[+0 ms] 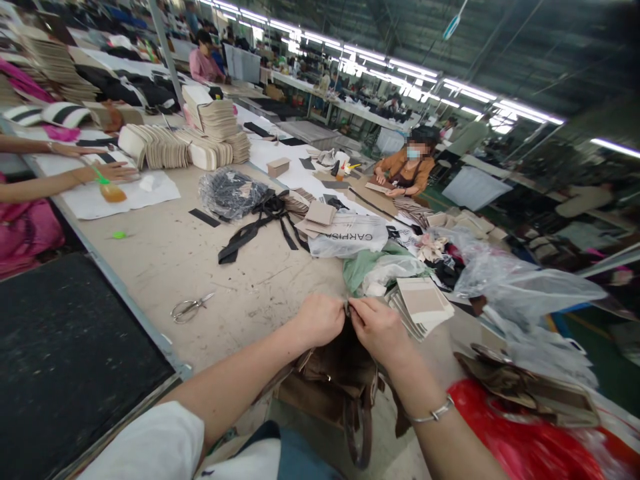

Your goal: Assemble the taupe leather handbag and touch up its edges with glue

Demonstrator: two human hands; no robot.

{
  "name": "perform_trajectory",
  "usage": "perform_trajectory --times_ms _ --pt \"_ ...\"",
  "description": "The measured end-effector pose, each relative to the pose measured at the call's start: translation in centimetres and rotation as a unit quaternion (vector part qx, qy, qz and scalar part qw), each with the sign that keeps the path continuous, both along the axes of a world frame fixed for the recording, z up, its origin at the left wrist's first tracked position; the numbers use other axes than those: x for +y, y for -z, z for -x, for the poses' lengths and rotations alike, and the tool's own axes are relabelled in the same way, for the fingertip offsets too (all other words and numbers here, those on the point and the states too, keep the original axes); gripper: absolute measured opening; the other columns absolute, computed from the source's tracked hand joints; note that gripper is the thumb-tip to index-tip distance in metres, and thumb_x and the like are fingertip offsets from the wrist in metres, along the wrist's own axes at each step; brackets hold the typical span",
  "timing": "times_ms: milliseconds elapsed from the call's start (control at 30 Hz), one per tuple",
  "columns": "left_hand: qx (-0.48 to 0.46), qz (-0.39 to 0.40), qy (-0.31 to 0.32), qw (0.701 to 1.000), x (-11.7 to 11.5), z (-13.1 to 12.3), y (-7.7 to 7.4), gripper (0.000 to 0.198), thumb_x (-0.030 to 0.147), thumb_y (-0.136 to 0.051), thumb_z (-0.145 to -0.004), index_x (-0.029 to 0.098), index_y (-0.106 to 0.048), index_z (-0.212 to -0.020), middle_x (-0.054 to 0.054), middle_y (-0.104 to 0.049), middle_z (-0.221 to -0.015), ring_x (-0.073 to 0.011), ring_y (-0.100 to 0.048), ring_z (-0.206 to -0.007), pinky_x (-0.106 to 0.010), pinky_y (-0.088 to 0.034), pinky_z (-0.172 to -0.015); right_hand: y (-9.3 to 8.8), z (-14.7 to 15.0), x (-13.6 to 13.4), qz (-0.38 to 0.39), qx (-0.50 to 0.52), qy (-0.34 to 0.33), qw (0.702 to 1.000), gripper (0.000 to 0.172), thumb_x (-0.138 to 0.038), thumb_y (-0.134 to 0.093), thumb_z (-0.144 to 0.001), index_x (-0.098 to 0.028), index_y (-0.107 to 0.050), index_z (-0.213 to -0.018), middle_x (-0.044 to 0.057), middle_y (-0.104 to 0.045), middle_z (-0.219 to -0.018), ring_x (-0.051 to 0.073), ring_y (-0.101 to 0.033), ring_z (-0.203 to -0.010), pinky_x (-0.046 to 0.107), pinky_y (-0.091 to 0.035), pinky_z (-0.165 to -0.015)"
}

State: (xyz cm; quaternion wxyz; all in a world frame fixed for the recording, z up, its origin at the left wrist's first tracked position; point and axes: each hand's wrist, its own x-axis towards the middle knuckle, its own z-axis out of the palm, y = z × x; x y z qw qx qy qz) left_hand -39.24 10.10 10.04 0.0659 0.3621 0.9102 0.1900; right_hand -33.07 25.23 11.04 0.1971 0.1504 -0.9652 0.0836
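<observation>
In front of my body a brown handbag [330,373] hangs partly below the table edge, with a looped handle [359,433] dangling from it. My left hand [321,321] is closed in a fist at the bag's upper edge. Close beside it, my right hand [376,327] pinches the same edge, the fingertips of both hands nearly meeting. The exact part gripped is mostly hidden by my fingers. Just past my right hand lies a fanned stack of beige panels [425,303].
Scissors [187,309] lie left on the worktable [250,287]. Ahead are black straps [250,230], plastic-wrapped material [233,193] and a printed plastic bag [350,233]. Another brown bag [530,387] rests on red plastic [495,427] at right. Co-workers sit at left and across the table.
</observation>
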Motion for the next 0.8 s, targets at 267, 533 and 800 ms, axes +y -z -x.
perform_trajectory --times_ms 267,533,800 --pt "-0.01 0.003 0.012 1.0 0.3 -0.2 -0.2 0.035 0.022 -0.036 -0.088 0.014 -0.069 -0.084 -0.014 -0.071 -0.082 -0.0273 -0.068 -0.079 -0.038 -0.051 -0.073 -0.3 0.6 -0.1 -0.099 0.014 0.014 0.995 0.018 -0.01 -0.05 -0.082 -0.017 -0.061 -0.071 0.003 -0.059 -0.067 0.016 -0.055 -0.062 0.027 -0.037 -0.059" --pt "-0.01 0.007 0.007 1.0 0.4 0.2 -0.3 0.034 0.022 -0.037 -0.089 0.015 -0.07 -0.086 -0.013 -0.072 -0.085 -0.0269 -0.068 -0.081 -0.036 -0.051 -0.072 1.0 0.9 -0.4 -0.057 0.078 0.041 0.995 0.016 -0.009 -0.05 -0.077 -0.017 -0.062 -0.07 0.004 -0.059 -0.065 0.016 -0.055 -0.061 0.026 -0.038 -0.059" --pt "-0.009 -0.022 -0.001 1.0 0.5 0.3 0.3 0.036 0.029 -0.037 -0.091 0.019 -0.072 -0.087 -0.01 -0.073 -0.084 -0.0257 -0.068 -0.082 -0.035 -0.05 -0.072 0.7 0.1 1.5 0.215 0.086 0.168 0.958 0.015 -0.025 -0.054 -0.074 -0.019 -0.068 -0.073 0.002 -0.068 -0.067 0.015 -0.06 -0.062 0.026 -0.047 -0.065"
